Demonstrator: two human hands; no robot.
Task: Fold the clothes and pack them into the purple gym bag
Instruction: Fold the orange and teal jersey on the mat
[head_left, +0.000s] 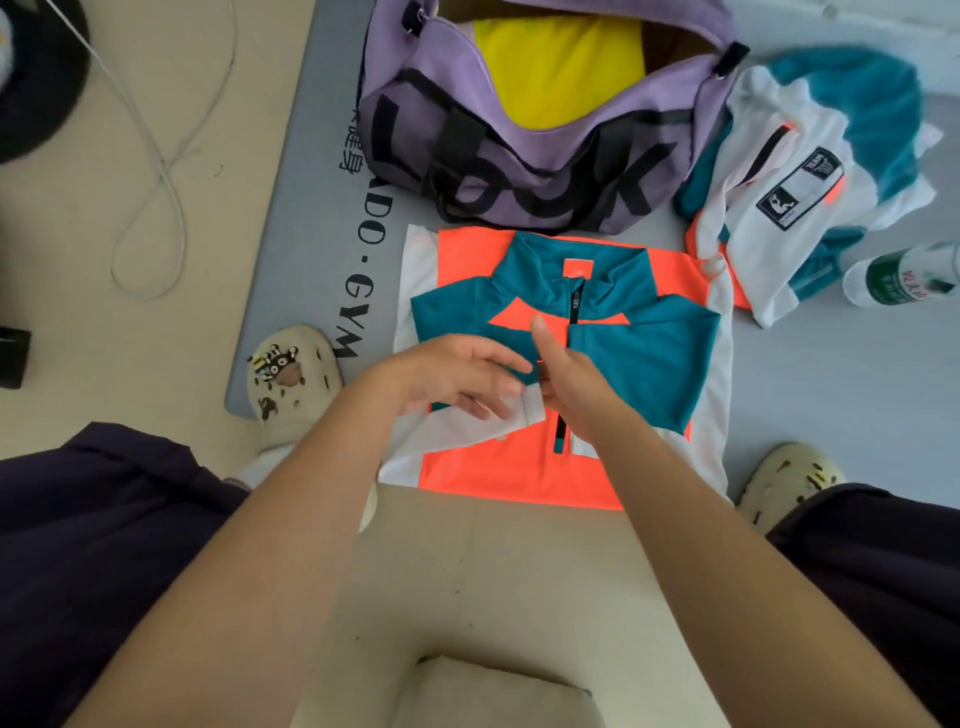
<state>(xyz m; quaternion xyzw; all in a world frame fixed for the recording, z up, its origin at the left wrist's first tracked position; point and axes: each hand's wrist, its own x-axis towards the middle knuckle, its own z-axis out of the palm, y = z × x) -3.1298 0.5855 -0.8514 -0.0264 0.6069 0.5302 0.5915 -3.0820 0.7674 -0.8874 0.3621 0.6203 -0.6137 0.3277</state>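
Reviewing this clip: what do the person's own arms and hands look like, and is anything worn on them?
Both forearms are bare: no sleeves, gloves, watch or rings show on the left hand or right hand. Nothing is marked on them. Lower down, dark trousers and cream clogs with small charms.

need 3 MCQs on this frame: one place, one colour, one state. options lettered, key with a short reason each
1. Where is the bag relative to the jacket?
A. beyond it
B. under it
C. left of it

2. What colour is the cloth inside the bag?
A. red
B. yellow
C. black

3. What state is the bag in?
A. zipped shut
B. open
C. upside down

Key:
1 A, the bag sits past the jacket's collar on the mat.
2 B, a yellow cloth shows through the opening.
3 B, its top gapes and shows the inside.
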